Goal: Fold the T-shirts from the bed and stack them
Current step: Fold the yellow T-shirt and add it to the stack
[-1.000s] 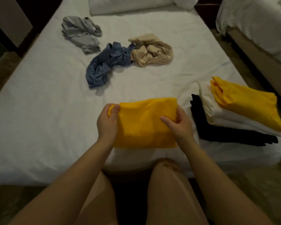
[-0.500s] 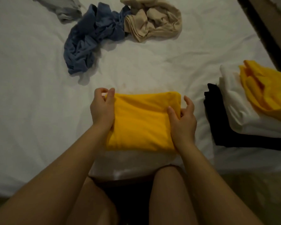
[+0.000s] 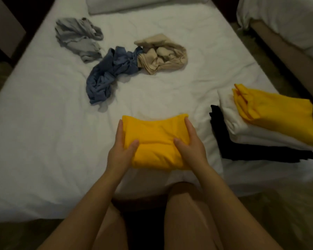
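folded yellow T-shirt flat at near edge of bed; black/white/yellow stack to its right; grey shirt, blue shirt, beige shirt crumpled farther back.

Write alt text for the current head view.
The left hand and right hand press the sides of a folded yellow shirt near the edge of a white bed, thumbs on top. A stack of folded shirts sits to its right; a grey shirt, blue shirt and beige shirt lie crumpled farther back.
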Motion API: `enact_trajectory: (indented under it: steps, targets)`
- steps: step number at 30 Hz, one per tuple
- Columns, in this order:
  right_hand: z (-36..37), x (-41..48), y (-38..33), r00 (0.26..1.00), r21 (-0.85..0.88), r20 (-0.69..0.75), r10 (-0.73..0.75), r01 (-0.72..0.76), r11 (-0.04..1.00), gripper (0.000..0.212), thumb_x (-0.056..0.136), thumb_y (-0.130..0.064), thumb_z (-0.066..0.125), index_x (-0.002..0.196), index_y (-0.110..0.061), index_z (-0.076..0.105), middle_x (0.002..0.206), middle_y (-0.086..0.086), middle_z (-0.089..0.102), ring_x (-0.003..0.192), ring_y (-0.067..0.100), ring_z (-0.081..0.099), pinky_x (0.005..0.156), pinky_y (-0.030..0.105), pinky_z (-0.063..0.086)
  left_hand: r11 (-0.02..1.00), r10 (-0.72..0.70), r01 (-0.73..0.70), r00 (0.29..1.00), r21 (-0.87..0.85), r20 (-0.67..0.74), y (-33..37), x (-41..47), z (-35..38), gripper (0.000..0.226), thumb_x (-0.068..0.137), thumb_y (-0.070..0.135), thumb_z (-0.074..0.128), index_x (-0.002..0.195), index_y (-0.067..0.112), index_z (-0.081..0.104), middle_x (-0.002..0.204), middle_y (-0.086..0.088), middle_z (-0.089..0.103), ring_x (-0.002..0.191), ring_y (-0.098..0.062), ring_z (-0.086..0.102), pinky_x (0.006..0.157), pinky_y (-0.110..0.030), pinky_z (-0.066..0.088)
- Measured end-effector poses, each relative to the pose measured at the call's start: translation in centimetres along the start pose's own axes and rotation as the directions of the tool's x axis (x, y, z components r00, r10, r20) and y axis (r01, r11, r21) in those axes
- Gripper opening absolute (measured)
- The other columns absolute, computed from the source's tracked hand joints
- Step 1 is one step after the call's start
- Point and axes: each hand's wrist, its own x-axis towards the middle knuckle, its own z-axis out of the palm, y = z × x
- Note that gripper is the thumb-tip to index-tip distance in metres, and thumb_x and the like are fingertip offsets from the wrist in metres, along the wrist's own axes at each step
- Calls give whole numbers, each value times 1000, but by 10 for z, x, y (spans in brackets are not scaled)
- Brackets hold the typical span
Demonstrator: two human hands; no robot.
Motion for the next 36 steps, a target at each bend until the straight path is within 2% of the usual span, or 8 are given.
enact_trajectory:
  steps: [3,7,10,14,16,19,26,36]
  targets:
    - [-25,-17,-20,994,120,-59,-90,97,988,79,77,-34,58,144,-39,16,144,-14,29,126,4,31,95,18,30,993,101,-97,993,-66,54,25,-19,-7,51,94,39,51,127,56,18,150,4,29,125,-11,34,94,-26,31]
    - [-76,-34,-43,977,217,-118,-176,199,956,77,90,-19,61,142,-42,9,139,-16,27,122,-1,28,96,22,31,967,189,-163,974,-195,125,73,-40,-8,33,91,30,49,113,54,46,135,10,37,115,-12,43,83,-20,41]
    - [-127,-38,-57,957,241,-218,-190,241,940,74,90,-22,59,145,-39,13,132,-21,29,120,0,32,95,25,34,936,232,-167,955,-309,187,117,-54,2,48,75,39,69,113,57,46,124,20,39,104,-9,50,73,-23,47]
    - [-205,-29,-62,916,174,-347,-204,276,945,69,92,-24,57,147,-35,17,134,-18,35,119,0,35,87,10,34,910,327,-241,918,-338,226,175,-62,42,70,56,48,73,115,63,40,121,30,38,103,-3,50,75,-26,50]
    - [-242,-17,-55,907,96,-369,-201,252,963,69,92,-26,56,148,-31,16,146,-8,34,129,8,35,94,17,32,912,358,-283,903,-297,238,201,-57,71,80,60,40,82,123,58,37,130,19,34,108,-12,49,84,-32,49]
    - [-286,5,-37,926,20,-340,-164,181,983,72,92,-28,56,149,-29,13,152,2,28,136,21,31,103,31,28,924,359,-297,893,-243,273,233,-45,115,74,73,31,71,133,48,33,133,11,29,113,-17,42,89,-36,46]
    - [-311,45,28,949,4,-316,-10,12,1000,71,91,-28,57,149,-28,16,151,4,30,135,26,33,107,36,29,971,240,-225,900,-85,364,229,7,185,57,87,35,59,139,39,36,150,-5,28,126,-30,41,103,-48,39]
    - [-263,66,95,950,-296,-308,49,-144,944,64,95,-41,44,149,-30,12,146,10,37,119,38,47,90,42,40,974,164,-208,917,86,363,171,24,219,55,93,34,50,144,30,29,153,-9,21,136,-28,29,107,-38,29]
